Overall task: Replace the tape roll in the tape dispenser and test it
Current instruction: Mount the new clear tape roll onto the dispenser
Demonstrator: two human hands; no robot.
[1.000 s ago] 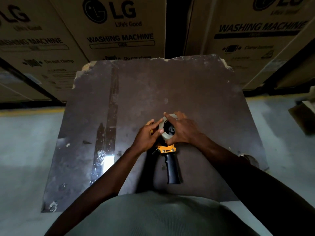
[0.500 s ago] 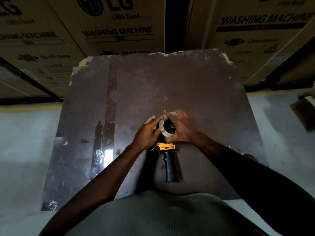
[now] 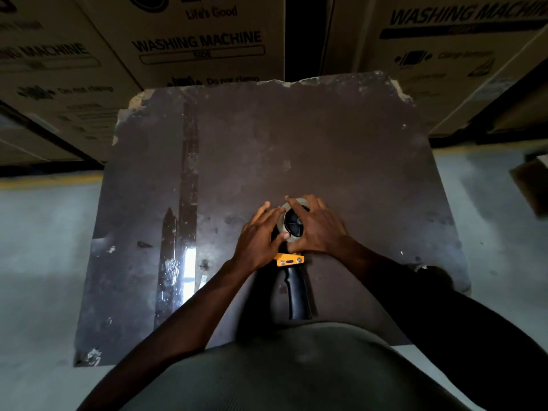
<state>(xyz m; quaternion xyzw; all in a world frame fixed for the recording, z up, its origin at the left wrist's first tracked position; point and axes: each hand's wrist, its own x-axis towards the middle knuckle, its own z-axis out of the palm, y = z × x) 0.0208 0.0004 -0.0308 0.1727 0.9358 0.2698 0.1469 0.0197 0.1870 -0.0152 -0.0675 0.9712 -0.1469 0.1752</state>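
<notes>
Nearest us we see the tape dispenser (image 3: 292, 280) lying flat on the dark table (image 3: 341, 149), its black handle pointing back at the body and its yellow frame just beyond. Past that, the tape roll (image 3: 292, 222) sits on the dispenser's black hub. Our right hand (image 3: 318, 228) curls over the roll from the right, fingers gripping its rim. Our left hand (image 3: 261, 235) wraps the roll's left side, thumb against its near edge. Farther off stand cardboard boxes (image 3: 195, 40) printed WASHING MACHINE.
</notes>
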